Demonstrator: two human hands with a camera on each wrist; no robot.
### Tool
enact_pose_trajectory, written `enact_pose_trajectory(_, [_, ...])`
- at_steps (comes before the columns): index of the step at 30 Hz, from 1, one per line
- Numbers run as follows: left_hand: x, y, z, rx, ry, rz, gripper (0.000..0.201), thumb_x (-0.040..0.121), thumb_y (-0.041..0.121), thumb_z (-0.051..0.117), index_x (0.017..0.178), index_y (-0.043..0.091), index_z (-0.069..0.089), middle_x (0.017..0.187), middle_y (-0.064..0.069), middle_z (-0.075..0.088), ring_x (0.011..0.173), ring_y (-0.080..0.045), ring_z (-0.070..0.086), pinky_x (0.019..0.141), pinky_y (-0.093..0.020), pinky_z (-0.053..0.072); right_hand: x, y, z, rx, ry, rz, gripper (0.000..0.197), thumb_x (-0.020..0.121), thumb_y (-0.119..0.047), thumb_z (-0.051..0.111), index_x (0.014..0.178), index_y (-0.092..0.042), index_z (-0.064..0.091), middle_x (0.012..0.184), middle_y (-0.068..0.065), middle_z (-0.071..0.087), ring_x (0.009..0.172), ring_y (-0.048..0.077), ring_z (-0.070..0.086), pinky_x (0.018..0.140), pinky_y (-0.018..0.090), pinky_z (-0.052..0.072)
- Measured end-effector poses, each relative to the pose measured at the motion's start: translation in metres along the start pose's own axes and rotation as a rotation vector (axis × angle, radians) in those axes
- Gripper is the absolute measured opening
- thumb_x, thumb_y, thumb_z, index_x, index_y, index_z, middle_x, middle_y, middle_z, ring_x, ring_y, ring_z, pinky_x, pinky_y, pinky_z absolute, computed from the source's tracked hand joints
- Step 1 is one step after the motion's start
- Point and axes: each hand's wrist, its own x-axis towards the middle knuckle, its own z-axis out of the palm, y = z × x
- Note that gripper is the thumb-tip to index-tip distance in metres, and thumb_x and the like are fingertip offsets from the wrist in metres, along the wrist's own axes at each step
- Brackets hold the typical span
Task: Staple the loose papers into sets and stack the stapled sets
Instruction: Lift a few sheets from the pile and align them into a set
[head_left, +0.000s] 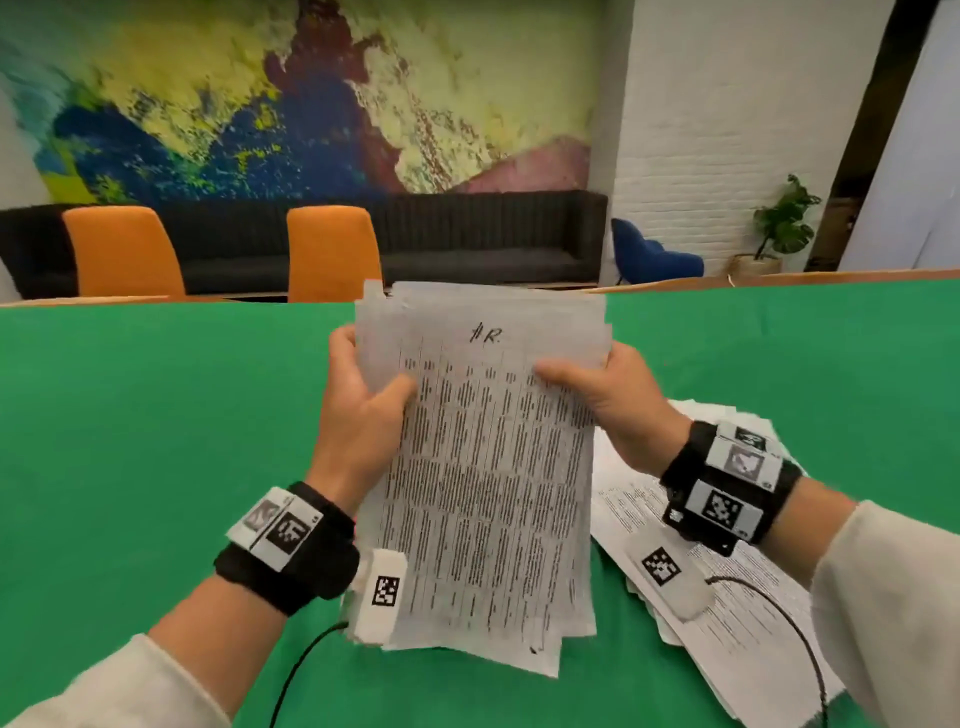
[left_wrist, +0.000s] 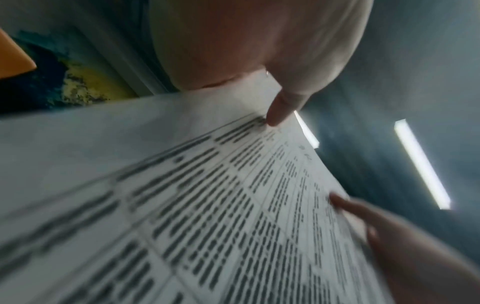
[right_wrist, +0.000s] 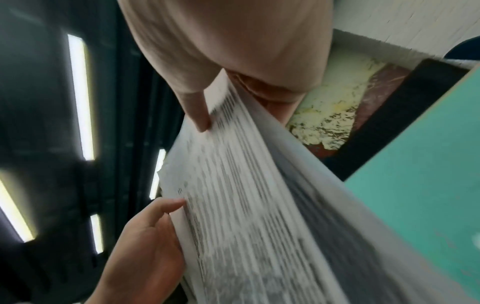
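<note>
I hold a thick bundle of printed papers (head_left: 483, 467) upright above the green table (head_left: 156, 441), with "#R." handwritten at the top of the front sheet. My left hand (head_left: 363, 384) grips its left edge, thumb on the front page and fingers behind. On the opposite edge my right hand (head_left: 587, 376) grips the same way. The left wrist view shows the left thumb (left_wrist: 280, 109) pressed on the sheet (left_wrist: 182, 205). In the right wrist view the right thumb (right_wrist: 197, 111) pins the fanned bundle (right_wrist: 246, 205). No stapler is in view.
A second spread pile of printed sheets (head_left: 737, 639) lies on the table under my right wrist. Black cables (head_left: 301, 670) trail from both wristbands. Two orange chairs (head_left: 332, 254) and a dark sofa (head_left: 467, 244) stand beyond the table's far edge.
</note>
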Motion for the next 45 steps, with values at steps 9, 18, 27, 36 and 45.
enact_pose_trajectory(9, [0.037, 0.045, -0.003, 0.071, 0.048, 0.262, 0.044, 0.090, 0.008, 0.066, 0.130, 0.012, 0.045, 0.124, -0.007, 0.064, 0.111, -0.017, 0.069, 0.089, -0.037, 0.062, 0.020, -0.054, 0.021, 0.038, 0.197, -0.283, 0.024, 0.098, -0.007, 0.068, 0.122, -0.007, 0.068, 0.113, 0.008, 0.077, 0.102, 0.022, 0.076, 0.087, 0.039, 0.063])
enact_pose_trajectory(18, [-0.017, -0.017, -0.002, -0.064, -0.012, -0.044, 0.032, 0.098, -0.001, 0.057, 0.122, 0.019, 0.054, 0.117, -0.002, 0.072, 0.106, -0.022, 0.073, 0.083, -0.040, 0.063, -0.008, 0.008, 0.010, -0.132, 0.047, -0.119, 0.017, 0.097, -0.012, 0.070, 0.113, -0.015, 0.073, 0.108, 0.001, 0.080, 0.101, 0.019, 0.077, 0.093, 0.052, 0.061])
enact_pose_trajectory(27, [0.026, 0.020, 0.001, -0.106, 0.046, 0.091, 0.028, 0.091, 0.007, 0.059, 0.116, 0.018, 0.053, 0.113, 0.000, 0.073, 0.103, -0.016, 0.072, 0.083, -0.034, 0.061, 0.018, -0.032, 0.019, 0.182, 0.119, -0.189, 0.018, 0.100, -0.015, 0.066, 0.117, -0.009, 0.068, 0.112, 0.009, 0.078, 0.104, 0.027, 0.076, 0.088, 0.045, 0.063])
enact_pose_trajectory(36, [-0.009, -0.037, -0.009, -0.060, -0.070, -0.214, 0.036, 0.100, -0.002, 0.054, 0.128, 0.020, 0.060, 0.122, 0.005, 0.074, 0.110, -0.011, 0.071, 0.098, -0.042, 0.058, -0.005, 0.026, 0.020, -0.038, 0.088, 0.037, 0.011, 0.098, -0.012, 0.067, 0.108, -0.014, 0.073, 0.106, -0.001, 0.080, 0.098, 0.019, 0.077, 0.095, 0.051, 0.060])
enact_pose_trajectory(45, [0.000, -0.016, -0.007, 0.087, -0.122, -0.117, 0.049, 0.092, 0.003, 0.067, 0.129, 0.026, 0.044, 0.115, 0.011, 0.070, 0.095, 0.003, 0.071, 0.079, -0.023, 0.057, 0.005, 0.008, 0.030, 0.077, 0.149, -0.033, 0.014, 0.099, -0.014, 0.067, 0.112, -0.015, 0.071, 0.109, 0.003, 0.080, 0.100, 0.021, 0.077, 0.090, 0.044, 0.063])
